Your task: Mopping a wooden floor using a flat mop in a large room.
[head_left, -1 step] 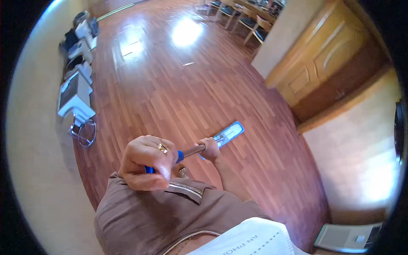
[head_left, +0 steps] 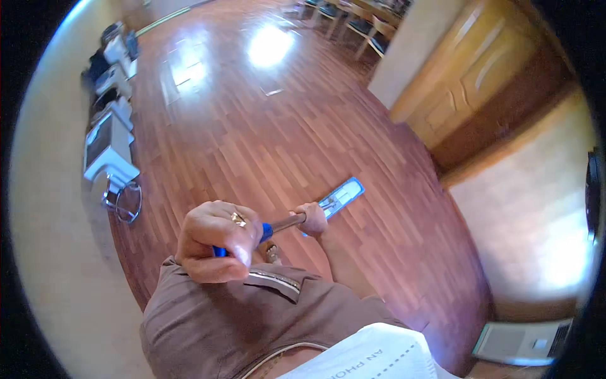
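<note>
I hold a flat mop by its pole (head_left: 288,223) with both hands. My left hand (head_left: 218,241), with a gold ring on one finger, is wrapped round the blue grip (head_left: 267,232) at the upper end, close to my body. Farther down the pole, my right hand (head_left: 312,220) is closed round the metal shaft. Beyond that hand the blue and white mop head (head_left: 343,196) lies flat on the wooden floor (head_left: 252,145), angled up to the right. Part of the head is hidden behind my right hand.
Along the left wall stand a white cabinet-like unit (head_left: 112,146) and a metal-framed object (head_left: 128,202). At right are a wooden door (head_left: 467,88) and a wall. Chairs (head_left: 360,26) stand at the far right; a pale grey flat device (head_left: 521,343) is at lower right.
The view has shifted slightly, so the door and chairs sit a little farther left. My hands keep their hold on the mop, and its head has barely moved in the picture.
</note>
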Motion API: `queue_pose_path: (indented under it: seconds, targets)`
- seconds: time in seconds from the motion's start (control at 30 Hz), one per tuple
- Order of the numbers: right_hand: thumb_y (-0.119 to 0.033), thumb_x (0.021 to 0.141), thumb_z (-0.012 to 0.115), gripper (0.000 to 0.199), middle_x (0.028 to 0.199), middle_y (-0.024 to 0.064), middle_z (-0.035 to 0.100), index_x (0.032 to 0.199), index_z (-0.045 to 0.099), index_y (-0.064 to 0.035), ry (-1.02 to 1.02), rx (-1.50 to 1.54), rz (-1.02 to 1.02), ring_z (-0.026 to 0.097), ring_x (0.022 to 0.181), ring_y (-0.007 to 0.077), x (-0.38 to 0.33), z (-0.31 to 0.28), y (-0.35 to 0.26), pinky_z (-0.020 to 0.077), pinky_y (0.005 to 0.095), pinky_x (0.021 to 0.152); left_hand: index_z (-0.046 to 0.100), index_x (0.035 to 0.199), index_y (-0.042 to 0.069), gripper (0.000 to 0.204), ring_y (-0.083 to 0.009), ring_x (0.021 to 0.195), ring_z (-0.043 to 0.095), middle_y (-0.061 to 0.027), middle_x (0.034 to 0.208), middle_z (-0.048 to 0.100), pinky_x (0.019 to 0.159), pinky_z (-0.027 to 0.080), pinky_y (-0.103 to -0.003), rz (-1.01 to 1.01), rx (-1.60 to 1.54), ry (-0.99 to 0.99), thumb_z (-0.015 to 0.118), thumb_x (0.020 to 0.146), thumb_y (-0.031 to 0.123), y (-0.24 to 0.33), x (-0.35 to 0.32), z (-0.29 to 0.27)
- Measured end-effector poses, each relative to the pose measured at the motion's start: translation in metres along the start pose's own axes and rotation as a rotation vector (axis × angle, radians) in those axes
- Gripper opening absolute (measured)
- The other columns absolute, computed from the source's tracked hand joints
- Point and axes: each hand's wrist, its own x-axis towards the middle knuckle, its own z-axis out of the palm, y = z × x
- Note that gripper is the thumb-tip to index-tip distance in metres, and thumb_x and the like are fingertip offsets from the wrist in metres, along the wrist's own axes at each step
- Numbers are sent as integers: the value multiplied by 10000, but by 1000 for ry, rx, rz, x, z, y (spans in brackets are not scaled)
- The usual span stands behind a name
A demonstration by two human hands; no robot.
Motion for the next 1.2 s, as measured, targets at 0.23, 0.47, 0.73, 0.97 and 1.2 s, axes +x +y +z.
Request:
queue_pose_path:
  seconds: [0.23, 0.47, 0.73, 0.97, 1.2]
  targets:
    - [-261, 653, 639, 97, 735, 115, 661, 669, 651, -166, 129, -87, 232, 633, 704, 347, -176, -31, 11, 505, 479, 631, 546, 740, 63, 224, -145, 441, 536, -12, 519, 550, 529, 437, -325, 17, -75, -234, 591, 889, 224, -16, -23, 104]
    - [-241, 677, 642, 123, 768, 91, 675, 779, 693, -198, 34, -153, 618, 649, 797, 328, -275, -25, -19, 481, 509, 794, 496, 709, 89, 283, -105, 391, 473, 26, 437, 444, 534, 387, -306, -39, -191, -239, 513, 938, 253, -27, -61, 152]
    - [-328, 666, 659, 178, 729, 119, 664, 722, 664, -159, 247, -299, 820, 649, 772, 349, -346, -28, -34, 478, 495, 820, 574, 656, 44, 283, -154, 511, 523, -34, 546, 552, 627, 453, -333, -321, -492, -414, 637, 864, 224, -66, -33, 154]
    - [-215, 663, 634, 79, 617, 160, 610, 681, 668, -146, 404, -391, 1189, 617, 656, 365, -363, -27, -74, 495, 468, 739, 583, 662, 35, 296, -123, 535, 495, -26, 563, 543, 594, 433, -299, -439, -647, -608, 674, 874, 221, -91, 16, 148]
    - [-180, 573, 663, 103, 647, 139, 608, 622, 623, -98, 708, -393, 1139, 600, 671, 378, -398, -1, -80, 499, 431, 691, 576, 620, 76, 323, -132, 510, 513, -18, 521, 555, 655, 447, -326, -557, -676, -792, 675, 874, 249, -129, 33, 168]
